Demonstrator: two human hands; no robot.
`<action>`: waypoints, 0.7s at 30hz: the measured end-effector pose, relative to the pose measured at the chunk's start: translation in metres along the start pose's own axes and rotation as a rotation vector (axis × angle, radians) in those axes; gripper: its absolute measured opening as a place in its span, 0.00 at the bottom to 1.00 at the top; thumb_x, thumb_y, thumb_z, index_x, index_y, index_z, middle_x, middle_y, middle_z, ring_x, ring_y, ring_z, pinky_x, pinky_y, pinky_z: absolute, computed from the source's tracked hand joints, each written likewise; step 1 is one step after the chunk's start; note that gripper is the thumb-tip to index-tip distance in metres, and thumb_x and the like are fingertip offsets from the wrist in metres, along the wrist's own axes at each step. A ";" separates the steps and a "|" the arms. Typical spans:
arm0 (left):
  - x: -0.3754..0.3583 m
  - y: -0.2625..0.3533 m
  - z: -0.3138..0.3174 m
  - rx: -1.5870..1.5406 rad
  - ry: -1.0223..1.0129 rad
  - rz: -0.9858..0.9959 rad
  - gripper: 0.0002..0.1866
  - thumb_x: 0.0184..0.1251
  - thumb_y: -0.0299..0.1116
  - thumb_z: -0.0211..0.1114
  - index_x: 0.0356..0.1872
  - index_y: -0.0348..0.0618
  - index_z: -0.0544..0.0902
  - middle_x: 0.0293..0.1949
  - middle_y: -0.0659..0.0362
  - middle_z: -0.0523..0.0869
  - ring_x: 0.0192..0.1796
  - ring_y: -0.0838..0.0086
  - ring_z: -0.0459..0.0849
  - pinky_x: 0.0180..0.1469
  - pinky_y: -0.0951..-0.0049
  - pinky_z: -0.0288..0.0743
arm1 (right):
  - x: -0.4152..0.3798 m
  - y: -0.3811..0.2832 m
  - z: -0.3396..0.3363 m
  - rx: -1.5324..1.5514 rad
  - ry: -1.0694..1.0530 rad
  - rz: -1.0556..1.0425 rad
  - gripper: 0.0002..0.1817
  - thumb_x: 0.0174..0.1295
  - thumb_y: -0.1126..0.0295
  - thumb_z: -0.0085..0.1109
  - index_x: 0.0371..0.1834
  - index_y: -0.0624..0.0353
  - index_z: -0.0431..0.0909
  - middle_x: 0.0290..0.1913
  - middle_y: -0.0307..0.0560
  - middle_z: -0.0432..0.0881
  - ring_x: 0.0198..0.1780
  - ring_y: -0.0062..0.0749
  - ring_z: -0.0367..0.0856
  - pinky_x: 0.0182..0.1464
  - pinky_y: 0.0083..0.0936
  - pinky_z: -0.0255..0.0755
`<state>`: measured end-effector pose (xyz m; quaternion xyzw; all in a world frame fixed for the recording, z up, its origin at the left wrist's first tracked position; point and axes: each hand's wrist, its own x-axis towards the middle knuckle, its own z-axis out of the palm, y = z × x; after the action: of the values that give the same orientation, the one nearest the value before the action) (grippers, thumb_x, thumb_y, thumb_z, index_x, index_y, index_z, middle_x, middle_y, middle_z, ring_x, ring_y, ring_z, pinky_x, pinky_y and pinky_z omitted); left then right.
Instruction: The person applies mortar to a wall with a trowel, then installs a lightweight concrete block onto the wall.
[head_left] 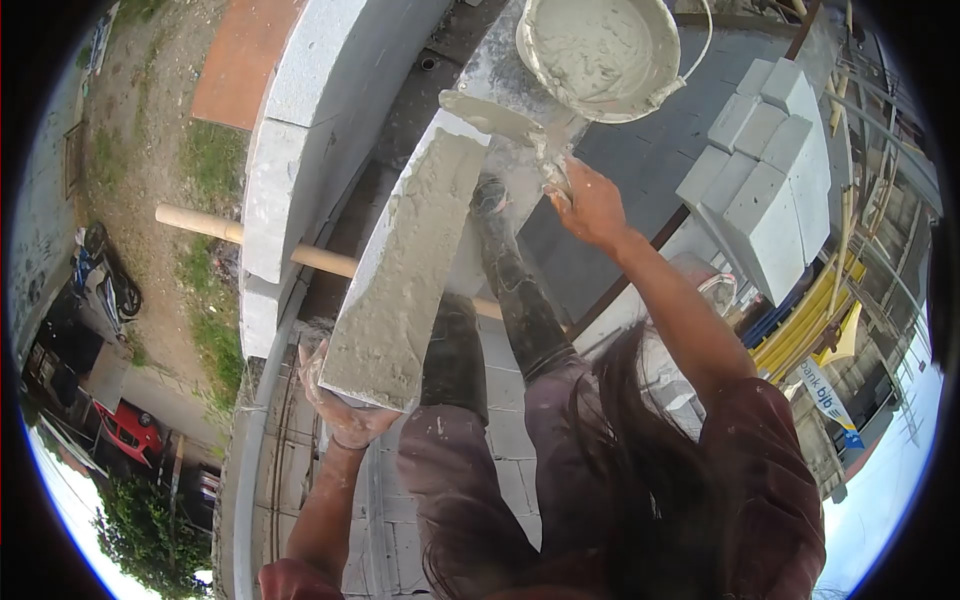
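A long white block (pixel 428 150) lies tilted across the view, its upper face coated with wet grey mortar (pixel 400 270). My left hand (pixel 345 405) grips the block's near end from below, fingers along its left side. My right hand (pixel 585 203) is closed on a mortar-covered trowel (pixel 495 115), whose blade reaches over the block's far end. Just beyond the trowel stands a bucket (pixel 672 92) with grey mortar inside and a wire handle at its right.
A white block wall (pixel 290 150) curves along the left, with a round wooden pole (pixel 325 262) through it. White blocks (pixel 760 180) are stacked at the right. Yellow pipes (pixel 810 315) lie beyond them. A second, partly hidden bucket (pixel 716 290) stands right of my forearm.
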<state>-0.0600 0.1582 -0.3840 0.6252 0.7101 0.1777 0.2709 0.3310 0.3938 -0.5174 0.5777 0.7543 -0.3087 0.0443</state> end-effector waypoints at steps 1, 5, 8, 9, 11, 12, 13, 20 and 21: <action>-0.004 -0.006 0.002 -0.101 0.015 -0.023 0.68 0.46 0.67 0.82 0.79 0.40 0.52 0.67 0.42 0.70 0.68 0.47 0.74 0.78 0.32 0.54 | 0.004 -0.002 -0.001 -0.036 -0.072 0.020 0.28 0.66 0.62 0.67 0.65 0.67 0.74 0.56 0.62 0.84 0.53 0.60 0.85 0.55 0.48 0.79; 0.001 -0.020 -0.004 -0.064 0.015 0.079 0.69 0.46 0.72 0.80 0.79 0.41 0.53 0.66 0.43 0.73 0.68 0.47 0.76 0.79 0.28 0.51 | 0.017 0.006 0.012 -0.159 -0.029 -0.101 0.29 0.64 0.62 0.68 0.67 0.62 0.75 0.60 0.59 0.83 0.58 0.55 0.84 0.58 0.45 0.79; 0.017 -0.015 -0.015 -0.051 -0.062 0.097 0.67 0.45 0.56 0.85 0.79 0.37 0.51 0.67 0.46 0.68 0.69 0.49 0.74 0.80 0.29 0.49 | 0.025 0.010 0.016 -0.284 -0.070 -0.184 0.31 0.61 0.62 0.70 0.68 0.57 0.76 0.63 0.55 0.81 0.62 0.53 0.82 0.60 0.43 0.80; 0.018 -0.014 -0.017 -0.053 -0.063 0.092 0.67 0.45 0.56 0.85 0.79 0.37 0.51 0.67 0.46 0.68 0.69 0.49 0.74 0.80 0.29 0.49 | 0.025 0.010 0.019 -0.286 -0.075 -0.186 0.31 0.61 0.62 0.70 0.68 0.57 0.76 0.63 0.55 0.81 0.62 0.53 0.82 0.60 0.43 0.80; 0.021 -0.013 -0.016 -0.035 -0.058 0.089 0.67 0.45 0.58 0.85 0.79 0.38 0.51 0.68 0.46 0.69 0.70 0.49 0.74 0.80 0.27 0.48 | 0.030 0.005 0.019 -0.288 -0.140 -0.263 0.34 0.57 0.63 0.71 0.69 0.54 0.76 0.66 0.53 0.80 0.64 0.51 0.81 0.61 0.41 0.80; 0.023 -0.010 -0.016 -0.038 -0.061 0.087 0.67 0.45 0.58 0.85 0.79 0.38 0.51 0.68 0.46 0.69 0.70 0.49 0.74 0.80 0.27 0.48 | 0.029 0.002 0.020 -0.289 -0.144 -0.262 0.34 0.57 0.63 0.71 0.69 0.54 0.76 0.66 0.53 0.80 0.64 0.51 0.81 0.61 0.41 0.80; 0.027 -0.007 -0.016 -0.054 -0.032 0.106 0.67 0.45 0.60 0.85 0.79 0.38 0.52 0.68 0.46 0.68 0.70 0.48 0.74 0.80 0.27 0.48 | 0.032 -0.009 0.014 -0.271 -0.138 -0.341 0.33 0.57 0.64 0.71 0.69 0.54 0.76 0.65 0.52 0.80 0.63 0.50 0.82 0.60 0.41 0.80; 0.042 0.000 -0.018 -0.011 -0.026 0.164 0.69 0.44 0.70 0.82 0.79 0.39 0.53 0.67 0.47 0.73 0.68 0.49 0.76 0.80 0.27 0.47 | 0.032 -0.079 -0.053 -0.090 -0.208 -0.636 0.30 0.54 0.68 0.71 0.64 0.55 0.78 0.56 0.44 0.81 0.57 0.45 0.83 0.49 0.43 0.82; 0.043 0.002 -0.018 -0.015 -0.029 0.171 0.69 0.44 0.70 0.82 0.79 0.39 0.53 0.67 0.47 0.73 0.68 0.49 0.76 0.80 0.27 0.47 | 0.028 -0.093 -0.062 -0.034 -0.274 -0.668 0.30 0.53 0.68 0.71 0.64 0.54 0.79 0.55 0.42 0.81 0.55 0.44 0.83 0.47 0.42 0.82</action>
<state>-0.0724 0.2028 -0.3759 0.6841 0.6486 0.1965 0.2697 0.2562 0.4365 -0.4412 0.2518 0.8935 -0.3683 0.0512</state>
